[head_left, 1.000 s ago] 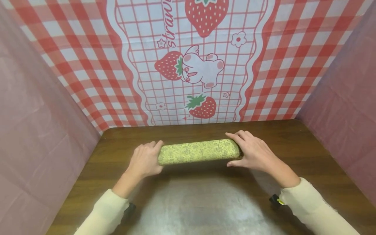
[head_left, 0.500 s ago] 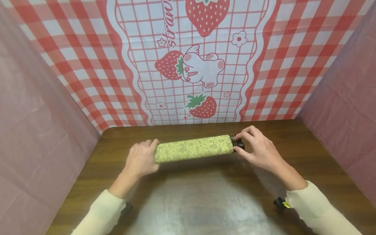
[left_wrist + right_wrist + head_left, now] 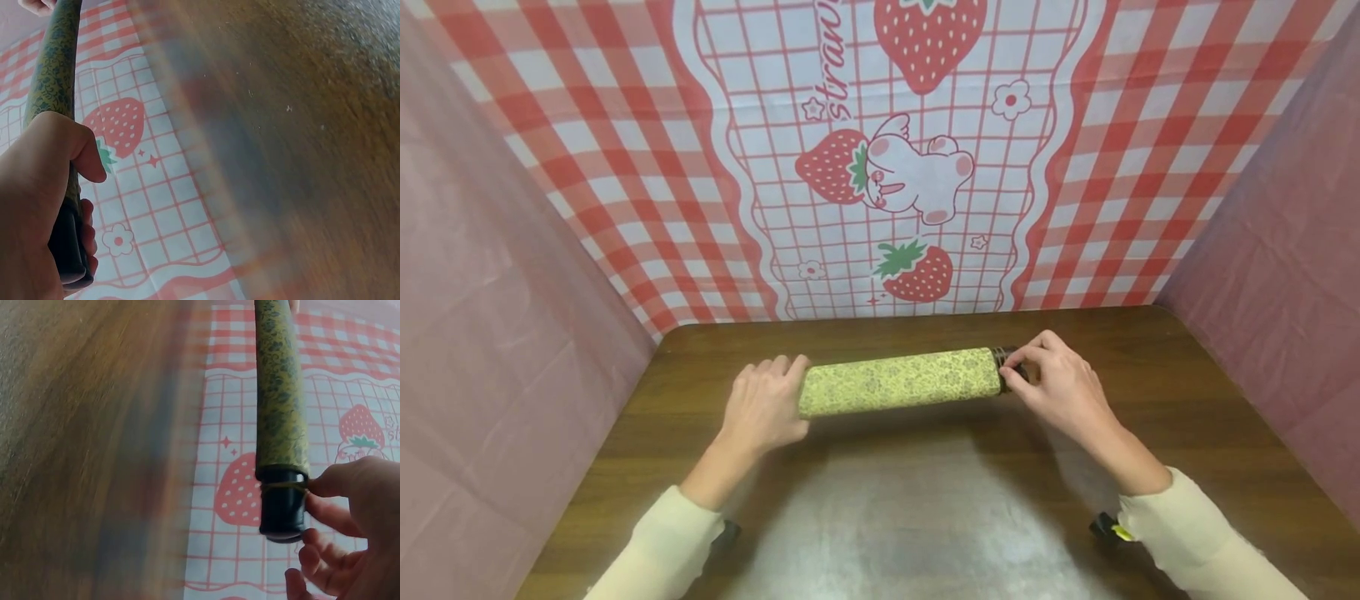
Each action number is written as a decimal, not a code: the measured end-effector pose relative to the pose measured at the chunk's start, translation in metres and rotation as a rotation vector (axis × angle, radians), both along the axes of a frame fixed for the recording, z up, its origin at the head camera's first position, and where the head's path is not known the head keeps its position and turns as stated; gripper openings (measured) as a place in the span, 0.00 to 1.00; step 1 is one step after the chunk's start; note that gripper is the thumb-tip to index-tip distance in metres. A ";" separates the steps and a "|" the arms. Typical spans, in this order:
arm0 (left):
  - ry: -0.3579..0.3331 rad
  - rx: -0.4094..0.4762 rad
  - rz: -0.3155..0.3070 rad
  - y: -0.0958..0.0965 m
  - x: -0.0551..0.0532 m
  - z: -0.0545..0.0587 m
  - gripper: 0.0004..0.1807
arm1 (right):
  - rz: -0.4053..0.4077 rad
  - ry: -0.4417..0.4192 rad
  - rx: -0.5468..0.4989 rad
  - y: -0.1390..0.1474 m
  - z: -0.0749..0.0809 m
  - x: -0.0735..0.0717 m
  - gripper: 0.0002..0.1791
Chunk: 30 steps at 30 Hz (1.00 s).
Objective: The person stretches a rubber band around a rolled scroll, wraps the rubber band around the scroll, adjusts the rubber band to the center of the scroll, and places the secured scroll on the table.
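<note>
A rolled scroll (image 3: 902, 383) covered in yellow-green floral cloth is held up above the table, lying crosswise, its right end slightly higher. My left hand (image 3: 765, 404) grips its left end; in the left wrist view a black roller end (image 3: 67, 247) shows under the curled fingers. At the other end, thumb and forefinger of my right hand (image 3: 1063, 379) pinch a thin yellowish rubber band (image 3: 284, 485). That band goes around the black end piece (image 3: 281, 512), just beyond the cloth. My remaining right fingers are bent beside the end piece.
Below lies a brown wooden table (image 3: 880, 517) with a bright reflection in front. A red-and-white strawberry-print cloth (image 3: 760, 167) hangs behind it, and pink curtains (image 3: 497, 333) flank both sides. Dark wrist-worn devices (image 3: 1105, 529) show beneath the cuffs.
My right hand has moved from around the scroll's right end to its tip, uncovering the black end, and now pinches the band there. The left hand keeps its grip, with only slight shifts.
</note>
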State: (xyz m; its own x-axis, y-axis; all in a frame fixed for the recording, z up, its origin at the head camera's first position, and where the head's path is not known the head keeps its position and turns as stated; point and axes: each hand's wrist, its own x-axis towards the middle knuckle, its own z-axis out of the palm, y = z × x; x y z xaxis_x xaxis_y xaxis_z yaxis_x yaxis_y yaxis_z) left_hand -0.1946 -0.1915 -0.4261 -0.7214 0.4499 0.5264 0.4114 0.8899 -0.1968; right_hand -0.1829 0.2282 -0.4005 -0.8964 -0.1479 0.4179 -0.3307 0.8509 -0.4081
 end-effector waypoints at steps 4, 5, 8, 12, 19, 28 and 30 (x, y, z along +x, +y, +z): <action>0.043 -0.018 -0.005 0.000 0.001 -0.002 0.35 | -0.016 -0.089 -0.009 -0.004 0.001 -0.001 0.06; 0.057 -0.022 -0.008 0.000 0.001 -0.002 0.35 | -0.010 -0.105 -0.018 -0.005 0.000 -0.002 0.06; 0.082 -0.027 -0.010 0.000 0.002 -0.002 0.35 | 0.001 -0.140 -0.064 -0.005 -0.002 -0.002 0.05; 0.061 -0.021 -0.005 0.002 0.003 -0.002 0.35 | 0.002 -0.173 -0.092 -0.004 -0.002 -0.001 0.05; -0.012 -0.019 0.017 0.006 0.005 -0.003 0.36 | 0.015 -0.209 -0.068 -0.003 -0.005 0.000 0.05; -0.186 0.039 0.083 0.009 0.003 -0.002 0.37 | 0.016 -0.134 -0.107 -0.008 -0.008 0.003 0.04; -0.204 0.041 0.101 0.009 0.003 -0.001 0.37 | 0.020 -0.121 -0.127 -0.008 -0.009 0.003 0.03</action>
State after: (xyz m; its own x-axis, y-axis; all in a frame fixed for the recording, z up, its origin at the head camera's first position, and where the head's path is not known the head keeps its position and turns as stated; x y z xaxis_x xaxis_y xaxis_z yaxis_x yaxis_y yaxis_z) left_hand -0.1913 -0.1822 -0.4267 -0.8551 0.3515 0.3812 0.3474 0.9341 -0.0819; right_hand -0.1796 0.2198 -0.4095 -0.9387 -0.1188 0.3237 -0.2888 0.7836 -0.5500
